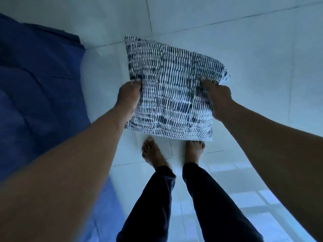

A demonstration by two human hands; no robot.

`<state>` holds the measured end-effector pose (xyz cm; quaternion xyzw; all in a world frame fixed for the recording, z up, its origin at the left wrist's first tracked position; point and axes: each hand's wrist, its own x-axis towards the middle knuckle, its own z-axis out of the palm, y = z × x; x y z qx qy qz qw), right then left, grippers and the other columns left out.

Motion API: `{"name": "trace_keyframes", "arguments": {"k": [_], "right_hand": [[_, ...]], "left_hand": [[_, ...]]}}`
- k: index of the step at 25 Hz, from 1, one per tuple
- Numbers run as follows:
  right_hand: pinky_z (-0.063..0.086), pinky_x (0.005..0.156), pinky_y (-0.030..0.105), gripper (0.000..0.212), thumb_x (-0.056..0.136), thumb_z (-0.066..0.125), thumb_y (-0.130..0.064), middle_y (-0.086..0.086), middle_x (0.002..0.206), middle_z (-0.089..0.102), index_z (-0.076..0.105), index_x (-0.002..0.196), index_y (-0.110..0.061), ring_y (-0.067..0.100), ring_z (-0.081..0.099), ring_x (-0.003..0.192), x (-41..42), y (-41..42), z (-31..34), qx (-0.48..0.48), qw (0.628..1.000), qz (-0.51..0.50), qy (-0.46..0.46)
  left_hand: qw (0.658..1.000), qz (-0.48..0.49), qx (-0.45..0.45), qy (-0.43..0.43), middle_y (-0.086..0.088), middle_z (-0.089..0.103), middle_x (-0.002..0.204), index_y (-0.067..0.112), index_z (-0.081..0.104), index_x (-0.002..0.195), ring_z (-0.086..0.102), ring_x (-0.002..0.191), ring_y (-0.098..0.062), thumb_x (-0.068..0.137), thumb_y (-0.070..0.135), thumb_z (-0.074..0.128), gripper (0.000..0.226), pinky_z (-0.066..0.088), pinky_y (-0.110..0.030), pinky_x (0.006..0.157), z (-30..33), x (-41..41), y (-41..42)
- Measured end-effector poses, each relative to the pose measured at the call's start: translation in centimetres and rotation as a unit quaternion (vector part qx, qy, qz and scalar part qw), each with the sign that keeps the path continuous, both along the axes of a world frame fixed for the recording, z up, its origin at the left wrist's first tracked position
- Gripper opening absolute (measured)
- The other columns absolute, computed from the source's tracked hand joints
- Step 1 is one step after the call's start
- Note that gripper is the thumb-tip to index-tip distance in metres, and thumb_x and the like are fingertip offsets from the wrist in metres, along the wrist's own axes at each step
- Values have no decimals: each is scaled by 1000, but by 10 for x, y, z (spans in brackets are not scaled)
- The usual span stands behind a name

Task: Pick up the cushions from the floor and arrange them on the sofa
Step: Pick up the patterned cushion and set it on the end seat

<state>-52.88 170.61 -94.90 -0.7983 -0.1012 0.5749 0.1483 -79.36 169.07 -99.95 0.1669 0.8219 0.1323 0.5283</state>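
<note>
Most of the view is pale tiled floor [227, 41], its grout lines running off at angles, with window light reflected in the lower right. Along the left edge lies the blue fabric-covered sofa [35, 84] (whether this is seat or throw cannot be told), its edge close to the left forearm. Held in the air over the tiles, beside the sofa and apart from it, is the cushion [171, 88], square, patterned in dark and white dashes. Its near edge hides the toes of both bare feet [153, 152] standing below in dark trousers. Left hand [129, 96] pinches the cushion's left edge, thumb on top; right hand [218, 96] bunches the right edge in closed fingers.
</note>
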Motion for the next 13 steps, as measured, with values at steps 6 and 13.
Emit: {"name": "trace_keyframes", "arguments": {"k": [6, 13], "right_hand": [[35, 64, 34, 47, 74, 84, -55, 2, 63, 38, 56, 84, -18, 18, 40, 59, -3, 6, 141, 67, 994, 83, 34], [47, 76, 42, 22, 84, 81, -44, 5, 82, 64, 72, 84, -24, 24, 57, 81, -25, 2, 340, 149, 981, 116, 49]], "left_hand": [[993, 79, 75, -38, -6, 74, 103, 7, 70, 111, 70, 94, -26, 109, 40, 52, 37, 56, -32, 76, 180, 0, -36], [976, 153, 144, -59, 15, 62, 87, 30, 63, 86, 58, 80, -6, 109, 28, 57, 24, 49, -19, 72, 397, -18, -73]]}}
